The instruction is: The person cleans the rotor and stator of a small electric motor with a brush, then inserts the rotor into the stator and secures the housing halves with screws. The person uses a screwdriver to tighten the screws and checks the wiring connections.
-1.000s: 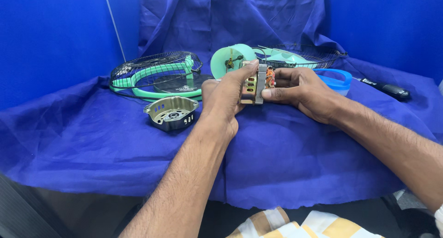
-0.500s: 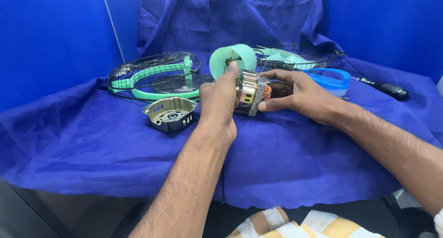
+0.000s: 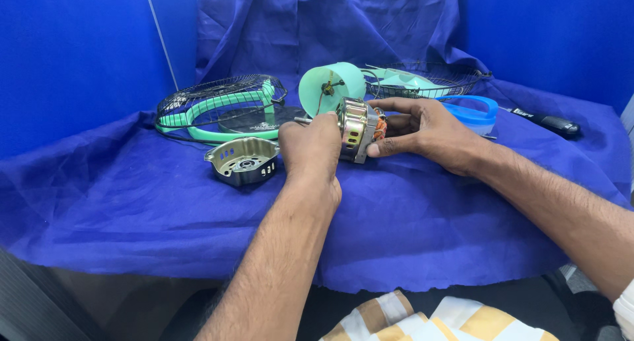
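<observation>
2 hands grasp the metal fan motor (image 3: 356,128): left hand (image 3: 309,143) and right hand (image 3: 426,131), beside a metal cover (image 3: 242,160).

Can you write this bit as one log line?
left hand + right hand: hold motor | metal cover: on cloth

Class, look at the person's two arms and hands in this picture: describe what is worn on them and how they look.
Both forearms are bare, with no long sleeves, gloves or watch in view. The left hand and right hand show no rings that can be made out. At the lower right edge a bit of white cloth shows by the right arm, perhaps a sleeve edge; this cannot be told for sure.
</observation>
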